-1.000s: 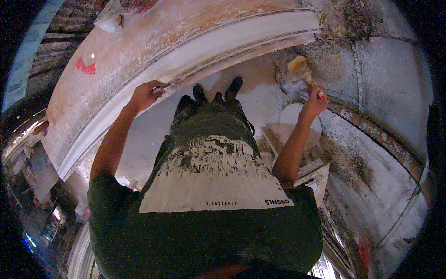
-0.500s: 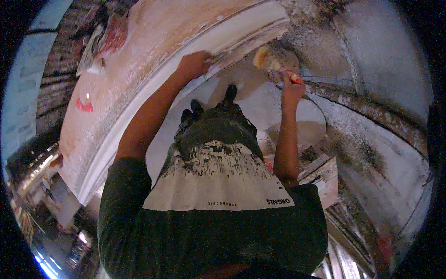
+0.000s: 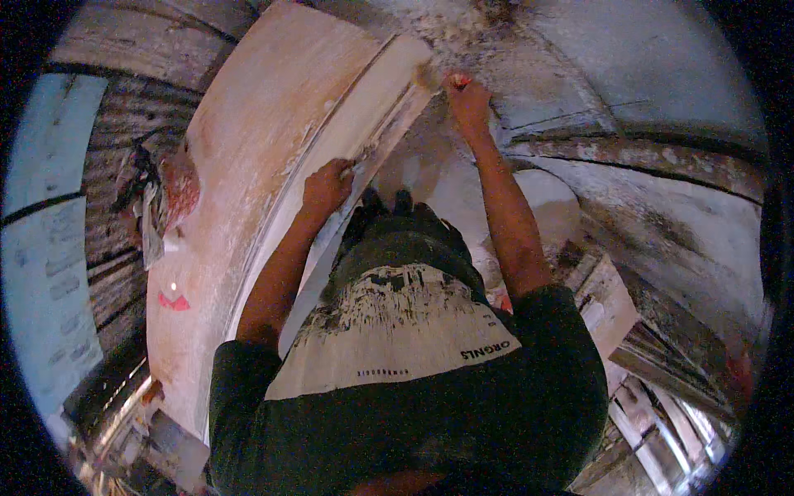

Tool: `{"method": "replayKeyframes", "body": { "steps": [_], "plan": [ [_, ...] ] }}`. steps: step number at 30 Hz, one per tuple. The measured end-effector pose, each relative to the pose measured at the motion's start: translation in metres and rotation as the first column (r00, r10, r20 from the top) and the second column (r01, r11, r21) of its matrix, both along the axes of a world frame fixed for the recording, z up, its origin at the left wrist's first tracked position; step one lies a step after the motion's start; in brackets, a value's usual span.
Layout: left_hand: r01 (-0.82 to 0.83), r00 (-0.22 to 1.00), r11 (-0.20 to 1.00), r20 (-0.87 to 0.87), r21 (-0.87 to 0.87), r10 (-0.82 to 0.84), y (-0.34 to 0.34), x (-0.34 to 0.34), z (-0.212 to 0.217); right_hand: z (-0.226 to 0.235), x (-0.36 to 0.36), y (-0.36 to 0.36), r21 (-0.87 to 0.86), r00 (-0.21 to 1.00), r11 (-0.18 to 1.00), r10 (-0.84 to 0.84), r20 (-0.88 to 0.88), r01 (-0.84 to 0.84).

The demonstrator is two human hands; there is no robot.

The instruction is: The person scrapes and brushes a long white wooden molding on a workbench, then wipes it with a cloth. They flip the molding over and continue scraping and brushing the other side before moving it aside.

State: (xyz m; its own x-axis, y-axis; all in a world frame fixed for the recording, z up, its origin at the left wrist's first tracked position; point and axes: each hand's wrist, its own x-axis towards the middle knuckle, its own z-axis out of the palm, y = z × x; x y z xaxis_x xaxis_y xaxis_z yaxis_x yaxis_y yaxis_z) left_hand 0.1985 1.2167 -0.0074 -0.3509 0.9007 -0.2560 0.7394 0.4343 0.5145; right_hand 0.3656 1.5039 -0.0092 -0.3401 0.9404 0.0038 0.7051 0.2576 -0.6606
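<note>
Cream-white strip (image 3: 364,107) along the right edge of the tan-orange surface (image 3: 265,107); long axis diagonal, one end pointing at upper centre of the frame, the other running to lower left; it looks bent in the fisheye view, pale and smooth on its broad face, with grooves and dark brownish streaks along its right side. Brush (image 3: 427,78) at the strip's upper end, upper centre of frame; bristles point left, handle end right into the fist, long axis near level; bristles tan and blurred, handle reddish-orange where it shows; they overlap the strip's end in view, contact not clear. Right hand (image 3: 470,101): closed round the brush handle, just right of the bristles. Left hand (image 3: 329,186): mid-frame, at the strip's right side, fingers curled nearly closed; can't tell if it grips the edge or something small. Surface has whitish smears; pink-red patch (image 3: 174,301) at left, lower down.
</note>
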Motion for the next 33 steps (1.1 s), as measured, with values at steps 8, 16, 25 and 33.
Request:
{"method": "replayKeyframes", "body": {
  "steps": [8, 16, 25, 33],
  "plan": [
    [0.14, 0.985, 0.99, -0.1, -0.034, -0.143, 0.226, 0.011, -0.033, 0.022, 0.035, 0.082, 0.122, 0.92, 0.984, -0.072, -0.385, 0.128],
    [0.191, 0.981, 0.976, -0.025, -0.105, -0.195, 0.198, -0.012, -0.043, -0.047, 0.118, 0.118, -0.043, 0.791, 0.993, -0.113, -0.601, 0.109],
    [0.062, 0.988, 0.988, -0.134, -0.142, -0.081, 0.294, 0.026, 0.001, -0.019, 0.111, 0.142, -0.325, 0.782, 0.946, -0.194, -0.593, -0.012],
    [-0.237, 0.949, 0.94, 0.148, -0.245, 0.278, 0.214, 0.014, 0.006, -0.01, 0.082, 0.163, -0.369, 0.835, 0.918, -0.085, -0.543, -0.147]
  ]
}}
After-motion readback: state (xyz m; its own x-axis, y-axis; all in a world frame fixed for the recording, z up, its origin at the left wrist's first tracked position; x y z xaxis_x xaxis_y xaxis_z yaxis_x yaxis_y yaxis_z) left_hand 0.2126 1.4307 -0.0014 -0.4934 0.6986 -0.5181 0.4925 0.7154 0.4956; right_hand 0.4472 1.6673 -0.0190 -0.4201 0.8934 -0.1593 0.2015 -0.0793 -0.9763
